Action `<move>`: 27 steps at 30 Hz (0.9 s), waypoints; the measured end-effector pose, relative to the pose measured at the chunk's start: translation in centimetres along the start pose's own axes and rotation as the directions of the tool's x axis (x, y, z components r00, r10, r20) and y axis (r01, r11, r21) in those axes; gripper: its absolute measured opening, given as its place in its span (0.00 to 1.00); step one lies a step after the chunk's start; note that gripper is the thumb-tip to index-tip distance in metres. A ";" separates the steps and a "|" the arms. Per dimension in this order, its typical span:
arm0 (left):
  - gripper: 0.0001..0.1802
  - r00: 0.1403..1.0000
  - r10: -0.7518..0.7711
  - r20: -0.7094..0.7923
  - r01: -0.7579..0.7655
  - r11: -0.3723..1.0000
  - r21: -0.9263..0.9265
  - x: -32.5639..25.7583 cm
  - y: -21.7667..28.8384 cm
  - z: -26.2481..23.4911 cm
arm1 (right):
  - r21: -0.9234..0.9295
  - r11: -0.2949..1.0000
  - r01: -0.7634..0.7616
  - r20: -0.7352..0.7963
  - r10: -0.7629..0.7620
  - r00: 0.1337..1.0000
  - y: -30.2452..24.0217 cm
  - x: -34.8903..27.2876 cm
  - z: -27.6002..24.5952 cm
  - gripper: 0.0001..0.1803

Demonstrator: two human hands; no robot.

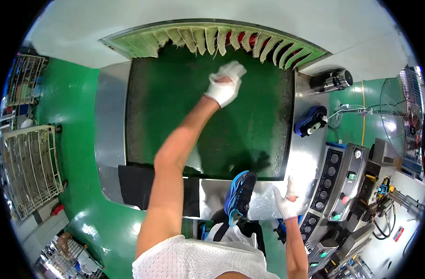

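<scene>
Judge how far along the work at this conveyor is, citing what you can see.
Done: hard to tell; the green belt carries nothing. In hand: the gloved left hand reaches far over the belt toward the strip curtain, while the gloved right hand rests on the metal front edge beside a blue shoe. Left: that shoe is off the belt.

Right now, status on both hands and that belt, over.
Left hand gloved, flat on green conveyor belt near the flap curtain. Right hand open on steel edge. Blue shoe alongside.

The green belt (175,116) is left open mid-span; passage beyond is blocked by hanging curtain strips (222,39).
</scene>
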State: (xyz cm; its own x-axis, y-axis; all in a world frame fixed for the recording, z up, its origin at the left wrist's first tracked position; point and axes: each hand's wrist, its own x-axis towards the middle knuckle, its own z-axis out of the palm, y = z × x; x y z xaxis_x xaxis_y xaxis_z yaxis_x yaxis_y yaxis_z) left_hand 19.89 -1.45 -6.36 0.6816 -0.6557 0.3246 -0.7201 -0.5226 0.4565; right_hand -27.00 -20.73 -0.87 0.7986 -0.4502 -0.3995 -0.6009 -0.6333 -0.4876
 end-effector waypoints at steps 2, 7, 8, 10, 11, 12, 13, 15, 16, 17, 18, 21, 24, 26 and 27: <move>0.21 0.894 -0.365 -0.261 0.431 0.859 0.276 3.0 -8.0 -0.3 | -0.038 0.958 0.283 -0.042 -0.285 0.958 -5.2 5.8 2.6 0.47; 0.35 0.515 -0.841 -0.164 0.753 0.353 0.555 7.2 -29.2 -7.8 | -0.082 0.854 0.514 -0.094 -0.520 0.849 -13.7 18.6 10.6 0.43; 0.36 0.597 -0.794 -0.116 0.674 0.418 0.609 7.7 -31.1 -8.8 | -0.063 0.828 0.557 -0.092 -0.561 0.823 -14.5 20.1 12.4 0.42; 0.36 0.645 -0.750 -0.150 0.671 0.461 0.581 6.6 -35.9 -9.2 | -0.249 0.754 0.608 0.065 -0.613 0.787 -19.3 22.4 13.2 0.39; 0.36 0.660 -0.737 -0.145 0.662 0.479 0.577 6.4 -37.7 -8.8 | -0.240 0.754 0.611 0.175 -0.585 0.792 -21.3 23.2 13.6 0.37; 0.36 0.668 -0.729 -0.147 0.656 0.483 0.580 6.0 -39.4 -8.3 | -0.231 0.755 0.613 0.282 -0.552 0.785 -22.4 24.0 14.4 0.36; 0.36 0.674 -0.725 -0.143 0.649 0.488 0.584 5.7 -40.8 -7.5 | -0.291 0.700 0.653 0.169 -0.634 0.755 -22.2 24.1 15.6 0.34; 0.37 0.677 -0.723 -0.136 0.638 0.484 0.599 4.6 -43.7 -6.5 | -0.266 0.701 0.662 0.189 -0.635 0.749 -21.5 24.8 16.6 0.34; 0.37 0.679 -0.722 -0.133 0.632 0.482 0.607 4.2 -44.7 -5.9 | -0.252 0.700 0.668 0.176 -0.646 0.743 -21.1 24.8 16.8 0.35; 0.37 0.686 -0.716 -0.129 0.621 0.485 0.616 4.0 -45.3 -5.6 | -0.247 0.715 0.653 0.200 -0.622 0.757 -20.9 24.9 16.9 0.35; 0.37 0.695 -0.708 -0.127 0.606 0.483 0.632 3.9 -46.0 -5.9 | -0.230 0.731 0.643 0.219 -0.605 0.766 -21.1 24.8 17.1 0.36; 0.38 0.745 -0.656 -0.119 0.547 0.500 0.671 3.9 -46.3 -5.3 | -0.250 0.734 0.631 0.198 -0.600 0.775 -20.2 24.4 17.2 0.36; 0.39 0.818 -0.566 -0.103 0.404 0.439 0.803 0.6 -46.3 -7.9 | -0.233 0.714 0.661 0.222 -0.622 0.751 -21.2 24.1 16.2 0.37; 0.40 0.882 -0.460 -0.105 0.307 0.390 0.868 -3.7 -45.4 -9.1 | -0.232 0.665 0.710 0.187 -0.686 0.703 -21.3 23.0 16.4 0.36; 0.39 0.854 -0.505 -0.127 0.477 0.663 0.576 -1.5 -38.7 -5.9 | -0.276 0.710 0.648 0.186 -0.622 0.761 -21.2 22.7 16.0 0.35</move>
State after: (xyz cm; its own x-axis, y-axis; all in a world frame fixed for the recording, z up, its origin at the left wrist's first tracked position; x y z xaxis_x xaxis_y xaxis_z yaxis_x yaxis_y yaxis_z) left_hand 47.52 22.92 -19.66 0.9619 -0.2272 0.1518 -0.2269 -0.9737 -0.0198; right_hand 3.28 -7.48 -11.98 0.9750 0.1684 -0.1452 0.0998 -0.9149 -0.3912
